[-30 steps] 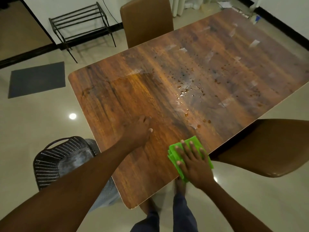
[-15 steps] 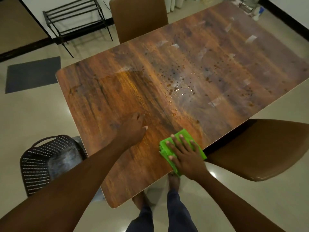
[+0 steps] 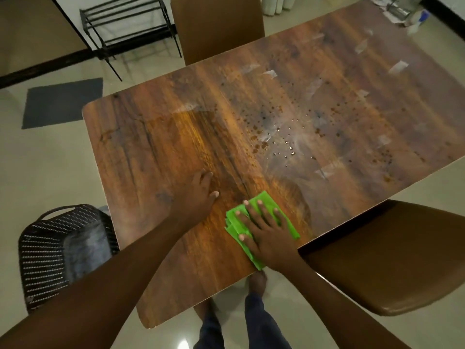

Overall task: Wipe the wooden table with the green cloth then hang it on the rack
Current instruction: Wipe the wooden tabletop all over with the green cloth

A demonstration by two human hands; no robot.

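Right hand [image 3: 266, 235] lies flat, fingers straight and spread, pressing down on the folded bright green cloth [image 3: 264, 200]; nothing is curled round it. The cloth sits on the brown wood-grain rectangular table [image 3: 327, 109], close to the near long edge, one corner reaching that edge. Left hand [image 3: 198, 195] rests palm down on the tabletop just left of the cloth, fingers relaxed and straight, holding nothing, not touching the cloth.

Scattered water droplets [image 3: 284, 147] sit mid-table, beyond the cloth, well apart from both hands. Pale, tape-like patches [image 3: 397, 68] are dotted over the far half of the top.

Black woven plastic basket with a handle [image 3: 45, 250] stands on the floor at the table's near left corner, partly under the left forearm. Inside it there is something greyish [image 3: 85, 250]; I cannot tell what.

Black metal slatted rack [image 3: 125, 23] stands by the far wall, well apart from the table, with nothing hung on it. Dark grey floor mat [image 3: 63, 102] lies near it. One brown padded chair [image 3: 216, 26] is at the far long side, another brown chair [image 3: 390, 260] at the near side, right of the person's arm. Dark blue trouser legs [image 3: 261, 321] and bare feet show below the table edge.
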